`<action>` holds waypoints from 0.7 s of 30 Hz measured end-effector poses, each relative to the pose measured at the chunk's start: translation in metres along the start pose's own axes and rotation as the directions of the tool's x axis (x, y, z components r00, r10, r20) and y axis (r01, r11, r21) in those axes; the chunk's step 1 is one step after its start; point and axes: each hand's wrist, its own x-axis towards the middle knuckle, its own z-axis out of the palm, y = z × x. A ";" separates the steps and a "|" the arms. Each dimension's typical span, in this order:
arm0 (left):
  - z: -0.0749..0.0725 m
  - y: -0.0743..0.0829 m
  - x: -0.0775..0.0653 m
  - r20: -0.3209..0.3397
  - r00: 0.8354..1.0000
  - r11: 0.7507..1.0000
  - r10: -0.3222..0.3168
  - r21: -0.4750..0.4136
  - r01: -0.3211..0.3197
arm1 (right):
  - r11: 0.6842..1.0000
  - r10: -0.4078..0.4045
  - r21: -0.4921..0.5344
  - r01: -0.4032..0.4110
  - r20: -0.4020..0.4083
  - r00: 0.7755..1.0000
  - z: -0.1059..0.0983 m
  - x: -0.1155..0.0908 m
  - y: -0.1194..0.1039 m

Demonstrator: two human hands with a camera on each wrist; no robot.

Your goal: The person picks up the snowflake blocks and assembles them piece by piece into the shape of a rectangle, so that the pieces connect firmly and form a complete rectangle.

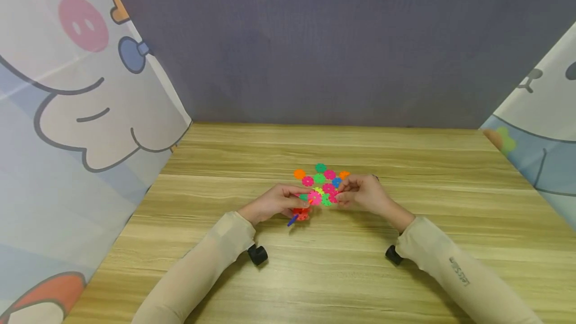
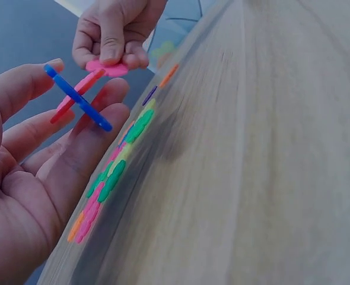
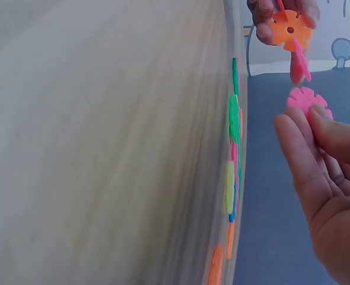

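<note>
Near the middle of the table, my left hand [image 1: 276, 201] holds several notched, flower-shaped plastic discs slotted together. In the left wrist view, a blue disc [image 2: 92, 111] crosses a red one between the thumb and fingers. An orange disc [image 3: 282, 37] of the joined piece faces the right wrist view, with pink slotted through it. My right hand [image 1: 365, 195] pinches a single pink disc [image 3: 307, 101] between thumb and fingers. This pink disc is close to the joined piece; in the right wrist view a small gap shows between them.
Loose discs in green, pink, orange, yellow and blue lie flat beyond and between the hands, among them a green disc [image 1: 320, 168] and an orange disc [image 1: 299, 174]. The wooden table [image 1: 315, 274] meets a dark panel [image 1: 315, 44] behind, with cartoon-printed sheets at both sides.
</note>
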 end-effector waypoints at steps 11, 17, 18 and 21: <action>0.003 0.004 0.000 0.009 1.000 1.000 -0.024 -0.001 0.024 | 0.997 -0.016 0.074 0.020 -0.050 0.999 0.008 0.004 -0.005; 0.003 0.004 0.000 0.024 0.999 1.000 -0.023 -0.012 0.023 | 0.994 -0.023 0.105 0.028 -0.046 0.999 0.009 0.005 -0.006; 0.003 0.004 -0.001 0.028 0.999 1.000 -0.021 -0.014 0.022 | 0.994 -0.023 0.105 0.028 -0.045 0.999 0.009 0.006 -0.006; 0.003 0.004 -0.001 0.037 0.999 1.000 -0.016 -0.023 0.017 | 0.994 -0.023 0.106 0.027 -0.040 0.999 0.010 0.006 -0.007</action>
